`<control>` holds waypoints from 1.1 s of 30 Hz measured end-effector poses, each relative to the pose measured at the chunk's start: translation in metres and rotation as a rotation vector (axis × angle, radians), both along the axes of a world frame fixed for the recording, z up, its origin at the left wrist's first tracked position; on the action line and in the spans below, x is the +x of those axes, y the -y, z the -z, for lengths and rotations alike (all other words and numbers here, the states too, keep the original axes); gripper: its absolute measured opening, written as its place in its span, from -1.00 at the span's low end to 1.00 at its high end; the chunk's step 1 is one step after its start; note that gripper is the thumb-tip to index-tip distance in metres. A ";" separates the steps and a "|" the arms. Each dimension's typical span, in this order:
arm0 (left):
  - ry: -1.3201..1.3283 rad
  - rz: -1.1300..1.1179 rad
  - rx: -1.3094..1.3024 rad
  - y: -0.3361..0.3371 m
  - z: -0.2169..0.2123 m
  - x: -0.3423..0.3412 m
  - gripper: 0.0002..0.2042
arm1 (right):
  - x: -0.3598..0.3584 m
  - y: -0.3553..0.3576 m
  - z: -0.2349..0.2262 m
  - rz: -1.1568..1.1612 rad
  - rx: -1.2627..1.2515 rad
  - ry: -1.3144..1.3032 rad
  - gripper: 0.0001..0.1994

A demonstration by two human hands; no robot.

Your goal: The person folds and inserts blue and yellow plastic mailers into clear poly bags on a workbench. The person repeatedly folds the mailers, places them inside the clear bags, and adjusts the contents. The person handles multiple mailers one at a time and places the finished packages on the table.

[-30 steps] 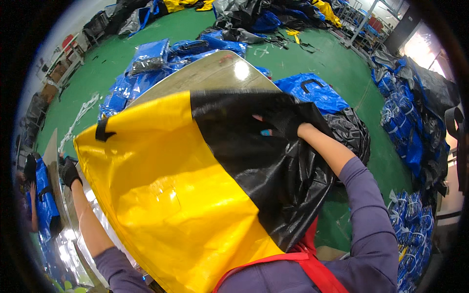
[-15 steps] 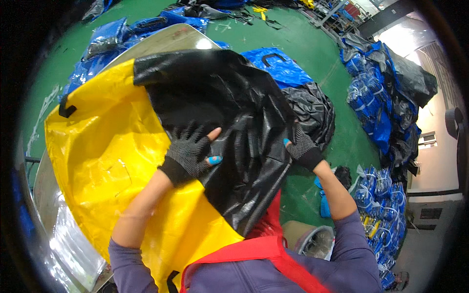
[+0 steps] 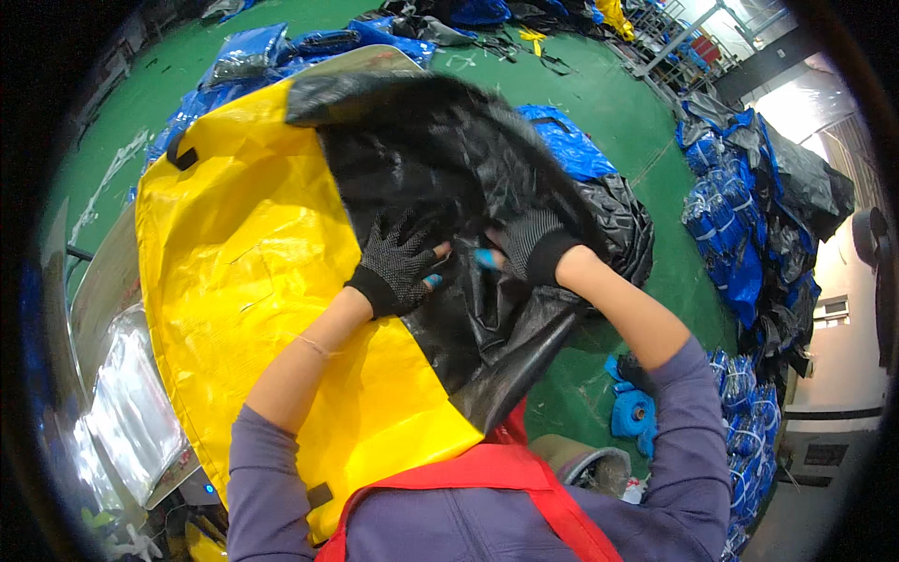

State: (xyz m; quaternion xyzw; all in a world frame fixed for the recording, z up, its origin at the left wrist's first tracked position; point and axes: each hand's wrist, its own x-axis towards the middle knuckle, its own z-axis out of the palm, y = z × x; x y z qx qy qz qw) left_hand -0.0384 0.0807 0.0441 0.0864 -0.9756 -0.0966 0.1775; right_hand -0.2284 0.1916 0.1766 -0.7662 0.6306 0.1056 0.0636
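Observation:
A large plastic-coated sheet with a yellow panel (image 3: 243,234) and a black panel (image 3: 393,173) spreads in front of me. My left hand (image 3: 401,262), in a dotted grey work glove with bare fingertips, lies flat on the black panel beside the seam, fingers spread. Close to it, my right hand (image 3: 534,245) in a matching glove is closed on a bunched part of the black panel; motion blurs its fingers. Blue tape wraps a fingertip on each hand. Deep creases run below the right hand, and the panel's right side bulges up.
Under the sheet stands a pale table (image 3: 103,281) with clear plastic film (image 3: 136,403). Folded blue sheets (image 3: 248,56) lie beyond it. Bundled blue goods (image 3: 721,220) line the right side. A bucket (image 3: 599,468) and a blue tape roll (image 3: 635,412) sit near my right arm.
My right hand has moved left from the sheet's right edge, drawing the black material inward into folds. My left hand still rests flat beside the seam. The view has shifted slightly.

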 end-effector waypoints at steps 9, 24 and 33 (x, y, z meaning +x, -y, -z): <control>0.207 -0.201 0.079 -0.016 0.005 0.054 -0.40 | 0.000 0.050 0.065 -0.177 -0.322 -0.161 -0.12; 0.040 -0.413 -0.044 0.139 0.021 0.074 -0.39 | 0.040 0.199 -0.024 -0.207 -0.321 0.131 -0.71; 0.426 -1.025 -0.065 0.203 0.030 0.453 -0.68 | 0.005 0.049 0.083 -0.535 -0.085 0.127 -0.41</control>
